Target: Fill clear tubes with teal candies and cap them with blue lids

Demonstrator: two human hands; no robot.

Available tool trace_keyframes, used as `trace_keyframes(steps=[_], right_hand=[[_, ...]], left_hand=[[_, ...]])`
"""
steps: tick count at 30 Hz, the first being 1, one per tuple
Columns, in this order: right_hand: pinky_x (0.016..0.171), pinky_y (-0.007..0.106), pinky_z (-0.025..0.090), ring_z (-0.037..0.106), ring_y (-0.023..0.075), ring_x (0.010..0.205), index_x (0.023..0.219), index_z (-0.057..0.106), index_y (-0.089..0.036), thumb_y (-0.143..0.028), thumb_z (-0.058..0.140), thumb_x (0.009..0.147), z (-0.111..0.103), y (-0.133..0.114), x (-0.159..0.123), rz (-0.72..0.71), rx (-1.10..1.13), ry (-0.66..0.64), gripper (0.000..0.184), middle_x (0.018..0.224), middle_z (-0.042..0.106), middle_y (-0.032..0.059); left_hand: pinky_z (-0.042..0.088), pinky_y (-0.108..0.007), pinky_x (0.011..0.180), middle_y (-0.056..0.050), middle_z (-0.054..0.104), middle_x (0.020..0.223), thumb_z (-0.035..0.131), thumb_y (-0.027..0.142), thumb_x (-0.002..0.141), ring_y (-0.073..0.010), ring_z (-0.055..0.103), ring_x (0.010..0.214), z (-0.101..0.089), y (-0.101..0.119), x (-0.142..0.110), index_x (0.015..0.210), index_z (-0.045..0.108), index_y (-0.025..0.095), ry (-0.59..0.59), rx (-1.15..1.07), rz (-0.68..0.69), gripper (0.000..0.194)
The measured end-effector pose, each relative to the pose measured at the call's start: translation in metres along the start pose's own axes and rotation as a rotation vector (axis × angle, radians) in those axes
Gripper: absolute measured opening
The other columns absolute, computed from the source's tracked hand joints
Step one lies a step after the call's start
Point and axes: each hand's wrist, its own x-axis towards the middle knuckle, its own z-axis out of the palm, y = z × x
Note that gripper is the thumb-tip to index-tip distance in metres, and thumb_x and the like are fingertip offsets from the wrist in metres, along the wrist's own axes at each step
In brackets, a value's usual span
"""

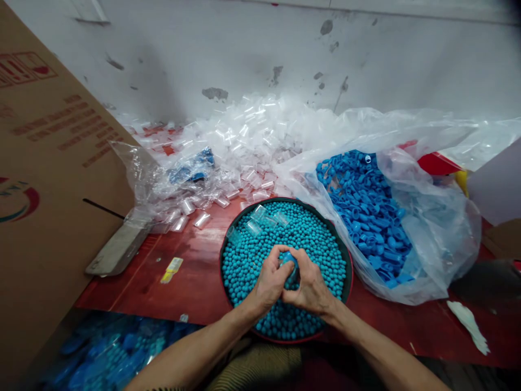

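Over a round basin point(348, 271) of small turquoise balls point(313, 239), both my hands are closed round a small container with a blue cap point(288, 259). My left hand point(270, 276) grips it from the left, and my right hand point(309, 282) curls round its other side. Fingers hide most of the container; turquoise shows below the cap, but I cannot tell its contents for sure. Several clear plastic tubes point(255, 221) lie on the balls toward the basin's far left.
Loose clear tubes point(244, 141) are heaped behind the basin. At right, an open plastic bag point(443, 233) holds blue plastic parts point(366, 212). A cardboard box point(61, 152) rises at left, beside a grey flat object point(118, 250). Filled blue items point(118, 347) lie below the red table point(195, 271).
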Motion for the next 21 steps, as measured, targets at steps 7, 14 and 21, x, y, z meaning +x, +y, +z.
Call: trace_keyframes(steps=[7,14,21], right_hand=[[0.083,0.041,0.043,0.042,0.028,0.109,0.132,0.011,-0.018,-0.028,0.061,0.066,0.003,-0.012,0.004,0.083,0.037,-0.166,0.083,0.125,0.032,0.0159],[0.083,0.036,0.044,0.048,0.0218,0.103,0.13,0.024,-0.022,-0.028,0.05,0.078,-0.02,-0.006,0.01,0.121,0.047,-0.304,0.058,0.125,0.037,0.0105],[0.077,0.033,0.046,0.053,0.0197,0.094,0.122,0.038,-0.021,-0.028,0.045,0.081,-0.016,0.002,0.009,0.091,0.03,-0.317,0.042,0.108,0.053,0.0075]], left_hand=[[0.039,-0.023,0.068,0.0,0.052,0.082,0.044,0.026,0.078,-0.0118,0.047,0.071,-0.024,0.007,-0.002,0.103,0.047,0.018,-0.071,0.34,0.184,0.027],[0.041,-0.028,0.077,-0.004,0.055,0.098,0.04,0.034,0.079,-0.0169,0.052,0.086,-0.129,0.028,-0.033,0.11,0.043,0.019,0.223,0.699,0.114,0.035],[0.038,-0.033,0.073,-0.009,0.058,0.091,0.031,0.035,0.083,-0.0233,0.052,0.084,-0.154,0.029,-0.023,0.106,0.051,0.018,0.711,1.523,0.019,0.035]])
